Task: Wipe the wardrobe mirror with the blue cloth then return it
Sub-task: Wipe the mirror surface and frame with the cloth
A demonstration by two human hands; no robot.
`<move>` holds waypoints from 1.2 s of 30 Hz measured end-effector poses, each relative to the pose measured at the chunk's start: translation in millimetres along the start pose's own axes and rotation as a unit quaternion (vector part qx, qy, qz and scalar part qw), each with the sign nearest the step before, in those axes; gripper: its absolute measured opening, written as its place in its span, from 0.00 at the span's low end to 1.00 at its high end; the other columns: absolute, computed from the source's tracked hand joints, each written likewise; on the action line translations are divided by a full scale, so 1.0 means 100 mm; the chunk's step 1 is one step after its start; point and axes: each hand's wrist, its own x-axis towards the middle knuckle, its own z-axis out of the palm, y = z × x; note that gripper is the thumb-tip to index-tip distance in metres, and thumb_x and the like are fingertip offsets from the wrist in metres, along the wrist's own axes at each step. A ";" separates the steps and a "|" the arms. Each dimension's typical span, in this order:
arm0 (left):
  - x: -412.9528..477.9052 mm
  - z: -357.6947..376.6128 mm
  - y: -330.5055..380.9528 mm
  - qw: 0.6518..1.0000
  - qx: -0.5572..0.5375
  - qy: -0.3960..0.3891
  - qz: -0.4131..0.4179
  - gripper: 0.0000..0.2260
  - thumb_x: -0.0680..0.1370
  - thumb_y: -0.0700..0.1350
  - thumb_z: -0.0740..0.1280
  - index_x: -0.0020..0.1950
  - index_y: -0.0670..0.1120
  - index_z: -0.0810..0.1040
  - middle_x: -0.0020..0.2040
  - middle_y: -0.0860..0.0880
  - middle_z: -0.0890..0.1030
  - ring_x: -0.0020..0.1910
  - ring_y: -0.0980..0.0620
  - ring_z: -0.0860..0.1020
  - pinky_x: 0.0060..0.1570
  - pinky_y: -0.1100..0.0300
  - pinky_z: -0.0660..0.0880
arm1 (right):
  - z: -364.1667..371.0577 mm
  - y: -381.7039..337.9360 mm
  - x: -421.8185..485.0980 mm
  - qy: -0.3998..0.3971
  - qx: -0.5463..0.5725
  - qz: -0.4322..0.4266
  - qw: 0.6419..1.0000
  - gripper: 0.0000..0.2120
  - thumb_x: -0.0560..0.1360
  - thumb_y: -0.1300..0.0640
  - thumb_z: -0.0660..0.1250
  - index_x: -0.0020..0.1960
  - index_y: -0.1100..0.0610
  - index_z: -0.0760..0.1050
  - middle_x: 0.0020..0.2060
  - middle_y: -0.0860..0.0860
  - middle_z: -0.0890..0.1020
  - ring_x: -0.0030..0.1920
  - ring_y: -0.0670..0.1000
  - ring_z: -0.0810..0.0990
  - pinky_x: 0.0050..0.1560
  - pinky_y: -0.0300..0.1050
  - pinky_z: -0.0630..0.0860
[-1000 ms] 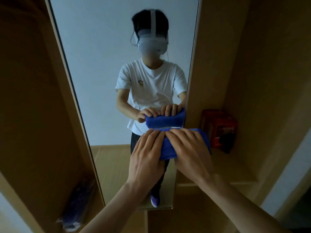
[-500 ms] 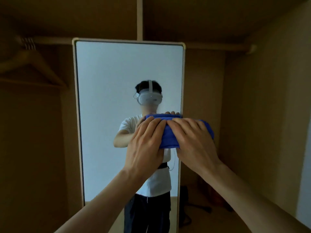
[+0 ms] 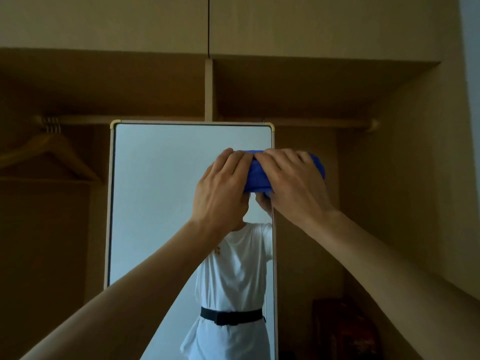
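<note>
Together, left hand (image 3: 223,185) and right hand (image 3: 293,183) press the blue cloth (image 3: 255,175) with fingers extended and nearly touching, against the upper right of the wardrobe mirror (image 3: 166,203), overlapping its right edge.

Blue cloth (image 3: 255,178) soft, matt; mirror (image 3: 161,203) glossy glass; wardrobe (image 3: 311,94) matt wood; hanger (image 3: 52,152), upper left, smooth wood.
</note>
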 end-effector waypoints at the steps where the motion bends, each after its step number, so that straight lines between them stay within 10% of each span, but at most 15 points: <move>1: 0.08 0.00 -0.02 1.000 0.008 0.004 0.001 0.28 0.73 0.40 0.73 0.73 0.42 0.73 0.70 0.45 0.77 0.74 0.42 0.71 0.67 0.49 0.74 | 0.00 0.03 0.08 0.001 -0.004 0.000 1.000 0.24 0.72 0.58 0.71 0.68 0.58 0.73 0.62 0.54 0.80 0.62 0.56 0.78 0.63 0.53 0.70; 22: 0.61 0.10 -0.14 0.999 0.031 0.010 -0.021 0.27 0.72 0.43 0.70 0.72 0.45 0.74 0.70 0.48 0.76 0.74 0.44 0.67 0.69 0.48 0.71 | 0.22 0.22 0.55 0.021 0.037 0.043 0.998 0.27 0.69 0.58 0.71 0.67 0.54 0.72 0.61 0.50 0.80 0.62 0.54 0.76 0.63 0.51 0.67; 29: 0.39 0.14 -0.07 0.999 -0.014 0.021 -0.021 0.32 0.70 0.54 0.51 0.69 0.44 0.76 0.67 0.46 0.78 0.72 0.42 0.70 0.67 0.46 0.73 | 0.28 0.10 0.36 0.018 0.075 0.070 0.995 0.27 0.67 0.55 0.72 0.66 0.54 0.74 0.59 0.50 0.81 0.61 0.54 0.76 0.63 0.51 0.67; 36: -0.01 0.35 -0.04 0.999 -0.020 0.027 -0.029 0.24 0.73 0.41 0.70 0.69 0.41 0.77 0.68 0.45 0.79 0.71 0.39 0.71 0.64 0.44 0.76 | 0.37 -0.05 -0.01 0.017 0.077 0.065 0.995 0.27 0.68 0.52 0.72 0.66 0.55 0.74 0.60 0.50 0.81 0.63 0.54 0.75 0.65 0.51 0.67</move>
